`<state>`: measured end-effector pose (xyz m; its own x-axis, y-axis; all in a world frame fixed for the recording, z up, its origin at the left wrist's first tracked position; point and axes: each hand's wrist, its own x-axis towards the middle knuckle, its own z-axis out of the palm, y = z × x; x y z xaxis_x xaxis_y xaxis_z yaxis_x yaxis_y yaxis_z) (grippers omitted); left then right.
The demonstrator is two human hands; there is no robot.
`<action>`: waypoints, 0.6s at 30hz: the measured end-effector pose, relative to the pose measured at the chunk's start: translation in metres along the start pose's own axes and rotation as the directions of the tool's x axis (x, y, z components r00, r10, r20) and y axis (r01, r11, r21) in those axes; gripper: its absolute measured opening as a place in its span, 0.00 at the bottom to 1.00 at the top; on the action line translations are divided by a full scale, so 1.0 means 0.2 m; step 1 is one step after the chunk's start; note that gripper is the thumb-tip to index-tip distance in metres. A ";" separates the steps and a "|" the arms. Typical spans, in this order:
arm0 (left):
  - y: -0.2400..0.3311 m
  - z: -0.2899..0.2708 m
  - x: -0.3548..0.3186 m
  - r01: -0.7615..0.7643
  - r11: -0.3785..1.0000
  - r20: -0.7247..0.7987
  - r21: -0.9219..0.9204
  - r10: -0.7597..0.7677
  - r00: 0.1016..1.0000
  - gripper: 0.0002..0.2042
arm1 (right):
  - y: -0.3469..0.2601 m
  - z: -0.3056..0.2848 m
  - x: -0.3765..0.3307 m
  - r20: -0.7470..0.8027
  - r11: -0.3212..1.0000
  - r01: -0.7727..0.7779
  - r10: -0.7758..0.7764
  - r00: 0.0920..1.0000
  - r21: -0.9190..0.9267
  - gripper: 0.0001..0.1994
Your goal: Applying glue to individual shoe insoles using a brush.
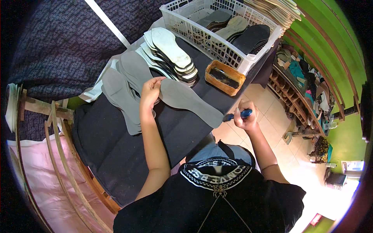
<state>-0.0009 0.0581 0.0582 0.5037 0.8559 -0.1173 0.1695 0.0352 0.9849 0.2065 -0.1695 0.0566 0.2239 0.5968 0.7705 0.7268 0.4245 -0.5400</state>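
Observation:
My left hand [151, 92] is closed on the broad end of a grey insole [190, 101], which stretches to the right over the dark table. In my right hand [247, 115] is a brush with a blue handle [246, 113], gripped in the fist. Its bristles [228, 117] are at the narrow end of that insole; whether they touch it I cannot tell. Left of my left hand lies a fanned pile of grey insoles [120, 87]. Behind it are stacked white insoles [167, 42]. A tan, open-topped container [225, 87] with dark liquid stands beyond the brush.
A white plastic crate [206, 44] at the back holds grey, cream and black insoles. More stacked sheets [276, 13] stand behind it. The black-covered table [116, 163] ends near my body. On the right are a cluttered shelf [297, 97] and tiled floor [272, 126]; wooden rails [58, 155] stand at left.

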 end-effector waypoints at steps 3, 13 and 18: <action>0.03 0.00 -0.01 0.044 0.997 -0.002 0.058 -0.044 0.999 0.11 | 0.01 0.06 0.00 -0.135 0.992 0.005 0.012 0.991 0.125 0.11; 0.02 -0.02 0.00 0.028 0.999 0.004 -0.031 -0.028 1.000 0.11 | -0.04 -0.01 0.15 -0.407 0.856 -0.024 0.271 0.872 0.516 0.10; -0.01 -0.02 0.01 -0.062 0.994 0.031 -0.092 0.066 0.997 0.11 | 0.12 -0.02 0.20 -0.254 0.912 -0.274 0.355 0.900 0.304 0.10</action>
<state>-0.0036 0.0626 0.0557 0.5399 0.8398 -0.0563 0.0591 0.0289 0.9978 0.2344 -0.1377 0.0765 0.6245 0.5143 0.5878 0.4042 0.4312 -0.8067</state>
